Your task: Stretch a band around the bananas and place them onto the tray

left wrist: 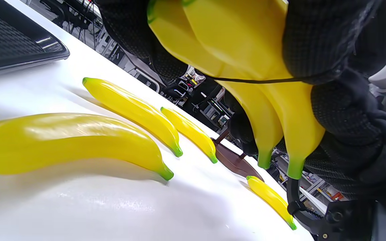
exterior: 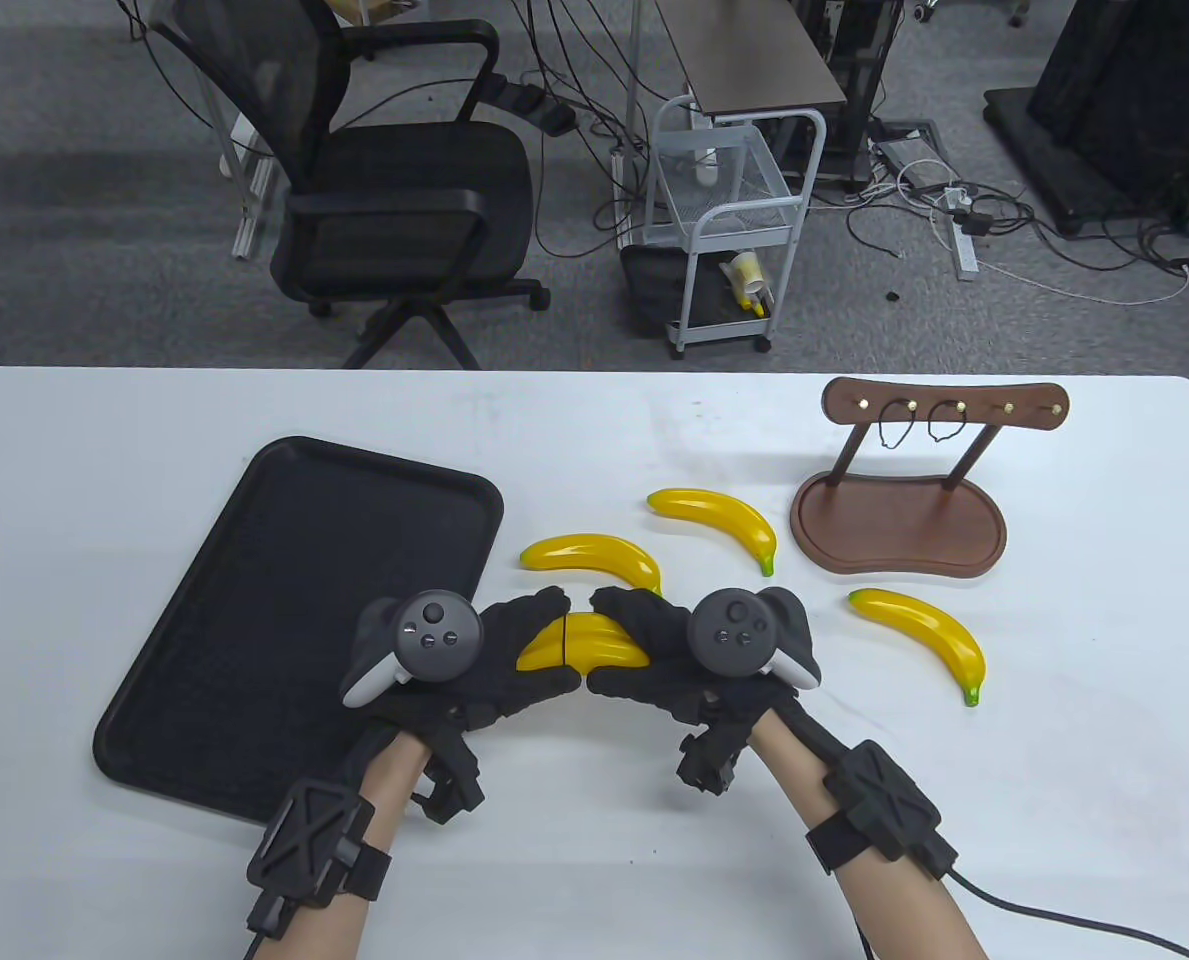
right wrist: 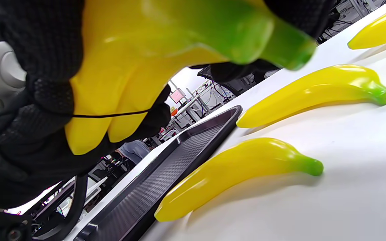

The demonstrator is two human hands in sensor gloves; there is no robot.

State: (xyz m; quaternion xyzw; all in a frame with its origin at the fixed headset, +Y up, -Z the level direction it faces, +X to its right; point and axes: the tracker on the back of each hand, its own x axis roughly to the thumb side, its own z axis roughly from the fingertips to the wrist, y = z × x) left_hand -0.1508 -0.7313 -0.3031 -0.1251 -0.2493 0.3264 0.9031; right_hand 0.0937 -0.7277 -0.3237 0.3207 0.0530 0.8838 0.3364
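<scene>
I see my left hand (exterior: 514,655) and right hand (exterior: 654,650) gripping a pair of glossy yellow plastic bananas (exterior: 584,645) ringed by a thin black band (exterior: 563,640), beside the black rectangular tray (exterior: 254,560).

A white table (exterior: 1054,800) fills the lower half of the frame. At its upper right stands a dark brown wooden rack (exterior: 899,525) with a kidney-shaped base, two slanted posts and a top bar set with small brass hooks. Beyond the table's far edge lies grey carpet (exterior: 74,220). At the upper left of the frame sits a black mesh-backed office chair (exterior: 394,180) on a star base. Near the top centre stands a white wire-mesh trolley (exterior: 729,230) on wheels, with a yellowish object on its lower shelf. Black and white cables (exterior: 1034,230) trail over the floor at the upper right, next to dark equipment (exterior: 1124,100).
</scene>
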